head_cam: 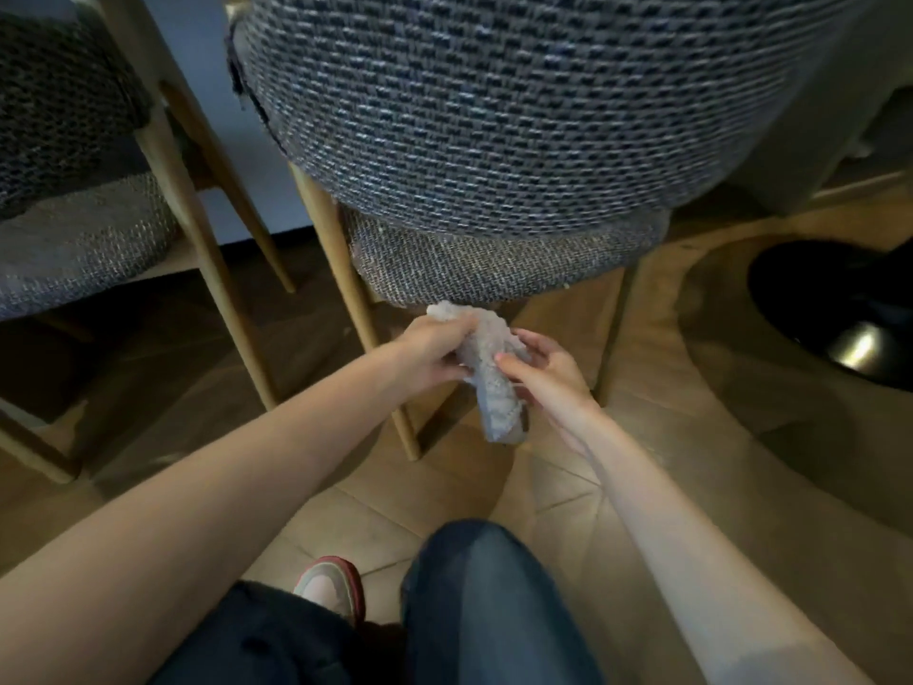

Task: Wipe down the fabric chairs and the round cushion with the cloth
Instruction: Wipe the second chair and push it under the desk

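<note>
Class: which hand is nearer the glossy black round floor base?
Right. Right hand: leftward of the black round base. Left hand: farther left, beyond the fluffy pale cloth.

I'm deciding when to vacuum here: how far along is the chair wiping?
Done: no fabric shows signs of wiping, so I cannot tell. In hand: the left hand and right hand both grip the bunched cloth just below the near chair seat. Left: probably this chair and the second chair on the left; the round cushion is not in view.
</note>
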`<move>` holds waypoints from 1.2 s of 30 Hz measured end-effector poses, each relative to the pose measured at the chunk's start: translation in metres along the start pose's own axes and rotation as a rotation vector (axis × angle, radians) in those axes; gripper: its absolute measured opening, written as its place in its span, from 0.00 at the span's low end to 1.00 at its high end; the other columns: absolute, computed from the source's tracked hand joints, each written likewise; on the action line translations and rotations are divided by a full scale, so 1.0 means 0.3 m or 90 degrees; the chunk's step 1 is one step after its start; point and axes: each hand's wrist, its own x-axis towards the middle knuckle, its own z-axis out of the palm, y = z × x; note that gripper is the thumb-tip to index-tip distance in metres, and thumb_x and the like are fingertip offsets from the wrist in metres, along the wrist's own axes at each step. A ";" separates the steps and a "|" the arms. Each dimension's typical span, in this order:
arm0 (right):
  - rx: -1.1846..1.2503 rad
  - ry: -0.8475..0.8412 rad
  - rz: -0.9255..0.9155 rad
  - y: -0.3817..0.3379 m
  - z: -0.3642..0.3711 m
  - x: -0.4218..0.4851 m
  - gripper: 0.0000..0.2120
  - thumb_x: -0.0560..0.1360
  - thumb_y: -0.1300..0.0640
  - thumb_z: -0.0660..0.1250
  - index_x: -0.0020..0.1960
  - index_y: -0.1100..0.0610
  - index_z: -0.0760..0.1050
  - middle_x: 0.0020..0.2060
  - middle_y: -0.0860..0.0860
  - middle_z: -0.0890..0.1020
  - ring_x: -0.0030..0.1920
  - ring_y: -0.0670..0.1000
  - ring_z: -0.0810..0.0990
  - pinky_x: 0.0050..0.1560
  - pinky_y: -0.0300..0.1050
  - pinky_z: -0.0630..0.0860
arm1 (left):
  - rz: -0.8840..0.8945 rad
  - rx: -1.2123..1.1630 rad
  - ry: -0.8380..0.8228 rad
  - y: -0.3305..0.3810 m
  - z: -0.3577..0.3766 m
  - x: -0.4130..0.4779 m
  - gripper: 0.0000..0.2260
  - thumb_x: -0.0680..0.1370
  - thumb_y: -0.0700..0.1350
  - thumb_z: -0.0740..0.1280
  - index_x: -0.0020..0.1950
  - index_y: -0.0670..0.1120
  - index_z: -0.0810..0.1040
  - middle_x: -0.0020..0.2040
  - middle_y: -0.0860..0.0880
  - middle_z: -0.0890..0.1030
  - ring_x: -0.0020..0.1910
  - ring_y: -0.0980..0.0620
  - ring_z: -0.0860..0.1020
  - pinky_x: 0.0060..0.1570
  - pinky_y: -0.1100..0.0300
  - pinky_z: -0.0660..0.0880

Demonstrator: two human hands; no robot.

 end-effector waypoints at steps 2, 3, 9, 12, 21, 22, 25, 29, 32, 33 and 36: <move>-0.024 -0.007 0.003 -0.015 -0.071 -0.032 0.21 0.75 0.57 0.72 0.66 0.57 0.73 0.54 0.51 0.82 0.47 0.44 0.82 0.39 0.35 0.76 | 0.012 0.015 -0.058 0.005 0.064 -0.026 0.09 0.81 0.41 0.62 0.62 0.43 0.72 0.55 0.47 0.76 0.57 0.48 0.76 0.51 0.54 0.75; -0.038 -0.010 -0.005 -0.026 -0.107 -0.048 0.18 0.75 0.57 0.72 0.63 0.58 0.75 0.50 0.51 0.83 0.41 0.42 0.81 0.35 0.34 0.74 | 0.026 0.026 -0.086 0.011 0.095 -0.033 0.08 0.81 0.41 0.62 0.61 0.43 0.73 0.55 0.47 0.77 0.55 0.50 0.77 0.51 0.55 0.75; -0.026 0.152 -0.089 -0.090 -0.321 -0.113 0.05 0.75 0.61 0.71 0.50 0.57 0.78 0.41 0.47 0.83 0.37 0.38 0.81 0.36 0.30 0.75 | 0.135 0.143 -0.113 0.049 0.294 -0.067 0.17 0.81 0.47 0.64 0.69 0.44 0.70 0.60 0.48 0.78 0.59 0.50 0.77 0.58 0.55 0.75; -0.064 0.247 -0.114 -0.116 -0.410 -0.114 0.10 0.77 0.60 0.68 0.58 0.60 0.76 0.48 0.52 0.82 0.48 0.48 0.81 0.46 0.36 0.76 | 0.326 0.348 -0.051 0.048 0.369 -0.068 0.18 0.81 0.45 0.63 0.71 0.43 0.69 0.63 0.46 0.77 0.62 0.49 0.75 0.64 0.55 0.71; -0.062 0.339 -0.155 -0.161 -0.639 -0.049 0.05 0.79 0.58 0.64 0.55 0.52 0.71 0.49 0.49 0.79 0.53 0.51 0.79 0.58 0.49 0.76 | 0.743 0.996 -0.008 0.097 0.522 0.061 0.27 0.81 0.46 0.62 0.78 0.50 0.57 0.79 0.48 0.54 0.78 0.48 0.50 0.76 0.50 0.50; -0.044 0.345 -0.157 -0.160 -0.654 -0.038 0.05 0.79 0.57 0.64 0.53 0.50 0.71 0.49 0.48 0.79 0.53 0.50 0.80 0.59 0.51 0.77 | 0.743 1.039 0.004 0.106 0.536 0.092 0.28 0.81 0.45 0.63 0.78 0.51 0.55 0.79 0.47 0.51 0.78 0.47 0.48 0.76 0.47 0.48; -0.017 0.355 -0.164 -0.147 -0.675 -0.007 0.06 0.79 0.56 0.64 0.52 0.47 0.70 0.50 0.48 0.79 0.53 0.48 0.80 0.60 0.54 0.77 | 0.716 1.198 0.079 0.126 0.575 0.181 0.34 0.80 0.43 0.64 0.79 0.53 0.46 0.79 0.47 0.43 0.78 0.45 0.44 0.75 0.44 0.45; 0.012 0.353 -0.169 -0.134 -0.663 0.044 0.07 0.79 0.57 0.64 0.49 0.46 0.69 0.47 0.46 0.79 0.52 0.49 0.80 0.59 0.53 0.78 | 0.668 1.266 0.125 0.150 0.575 0.311 0.47 0.74 0.40 0.71 0.78 0.56 0.39 0.79 0.47 0.37 0.78 0.44 0.46 0.73 0.47 0.57; 0.022 0.392 -0.146 -0.135 -0.652 0.103 0.08 0.79 0.57 0.65 0.46 0.46 0.69 0.46 0.46 0.78 0.53 0.51 0.80 0.60 0.58 0.76 | 0.728 1.250 0.158 0.146 0.544 0.379 0.49 0.73 0.36 0.70 0.77 0.58 0.37 0.78 0.48 0.37 0.76 0.45 0.54 0.65 0.50 0.71; 0.027 0.403 -0.145 -0.138 -0.649 0.122 0.07 0.79 0.57 0.65 0.47 0.46 0.69 0.47 0.46 0.78 0.54 0.51 0.79 0.61 0.58 0.76 | 0.744 1.246 0.160 0.138 0.540 0.390 0.49 0.73 0.36 0.70 0.78 0.57 0.38 0.79 0.47 0.39 0.75 0.45 0.57 0.63 0.51 0.72; 0.052 0.413 -0.167 -0.148 -0.648 0.168 0.06 0.80 0.58 0.63 0.54 0.50 0.69 0.49 0.46 0.78 0.53 0.48 0.79 0.60 0.50 0.77 | 0.787 1.234 0.210 0.106 0.544 0.404 0.45 0.75 0.40 0.70 0.78 0.56 0.39 0.79 0.47 0.43 0.74 0.44 0.60 0.67 0.50 0.68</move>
